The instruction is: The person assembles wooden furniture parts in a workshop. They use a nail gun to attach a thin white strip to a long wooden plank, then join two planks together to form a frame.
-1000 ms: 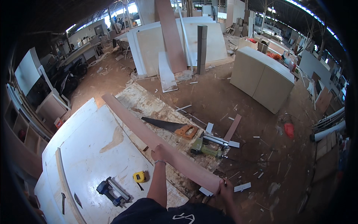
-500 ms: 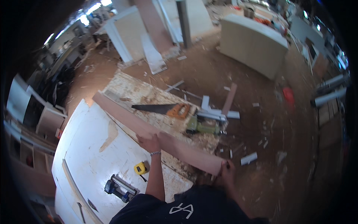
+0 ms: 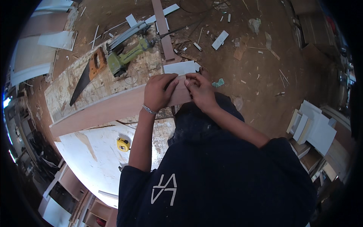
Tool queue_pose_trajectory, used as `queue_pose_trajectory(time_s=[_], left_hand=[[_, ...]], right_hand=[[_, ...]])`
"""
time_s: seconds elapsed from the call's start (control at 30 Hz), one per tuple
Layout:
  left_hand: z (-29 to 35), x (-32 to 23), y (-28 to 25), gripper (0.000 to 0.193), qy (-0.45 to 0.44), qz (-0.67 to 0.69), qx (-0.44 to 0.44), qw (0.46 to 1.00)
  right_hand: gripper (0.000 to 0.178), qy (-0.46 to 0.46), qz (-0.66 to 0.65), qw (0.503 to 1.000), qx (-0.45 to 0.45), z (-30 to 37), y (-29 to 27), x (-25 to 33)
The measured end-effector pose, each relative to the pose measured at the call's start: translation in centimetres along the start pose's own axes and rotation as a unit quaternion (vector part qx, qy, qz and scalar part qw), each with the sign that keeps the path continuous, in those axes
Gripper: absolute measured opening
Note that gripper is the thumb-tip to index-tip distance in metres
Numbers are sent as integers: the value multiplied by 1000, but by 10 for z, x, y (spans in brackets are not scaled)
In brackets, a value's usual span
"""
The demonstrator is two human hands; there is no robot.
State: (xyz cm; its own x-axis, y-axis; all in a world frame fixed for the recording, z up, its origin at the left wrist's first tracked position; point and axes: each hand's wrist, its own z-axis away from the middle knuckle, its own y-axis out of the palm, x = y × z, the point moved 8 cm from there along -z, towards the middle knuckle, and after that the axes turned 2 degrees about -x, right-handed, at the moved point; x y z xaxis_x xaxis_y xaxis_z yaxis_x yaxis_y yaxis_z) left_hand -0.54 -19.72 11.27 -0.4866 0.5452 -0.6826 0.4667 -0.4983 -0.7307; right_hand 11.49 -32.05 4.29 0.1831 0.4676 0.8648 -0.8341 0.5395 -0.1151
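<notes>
A long reddish-brown wooden board (image 3: 109,108) lies across the work surface, running from far left to its right end in front of me. Both my hands are at that right end, close together. My left hand (image 3: 160,90) curls over the board's far edge, thumb toward the other hand. My right hand (image 3: 200,91) pinches the end corner with bent fingers. Anything small between the fingertips is hidden. Just beyond the hands is a flat white piece (image 3: 179,67). A yellow tape measure (image 3: 123,144) sits on the white panel (image 3: 102,151) left of my left forearm.
Beyond the board, a handsaw (image 3: 89,73) with an orange-brown handle and a green nail gun (image 3: 126,58) lie on the worn wooden bench (image 3: 64,90). A narrow brown strip (image 3: 163,32) lies past them. Offcuts, including a white block (image 3: 220,40), litter the brown floor (image 3: 261,75).
My view has turned toward the board's right end. My left hand has moved from the board's middle to this end, beside my right hand.
</notes>
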Motion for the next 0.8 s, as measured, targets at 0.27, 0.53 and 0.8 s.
queue_pose_trajectory(time_s=[0.27, 0.53, 0.8], left_hand=[[4, -6, -4, 20, 16, 13, 5, 1000], [6, -4, 0, 23, 41, 19, 8, 999], [4, 2, 0, 24, -5, 40, 36, 999]], right_hand=[[33, 116, -145, 982, 46, 17, 8, -14], [38, 97, -110, 989, 27, 20, 5, -6], [34, 3, -102, 995, -6, 23, 6, 5]])
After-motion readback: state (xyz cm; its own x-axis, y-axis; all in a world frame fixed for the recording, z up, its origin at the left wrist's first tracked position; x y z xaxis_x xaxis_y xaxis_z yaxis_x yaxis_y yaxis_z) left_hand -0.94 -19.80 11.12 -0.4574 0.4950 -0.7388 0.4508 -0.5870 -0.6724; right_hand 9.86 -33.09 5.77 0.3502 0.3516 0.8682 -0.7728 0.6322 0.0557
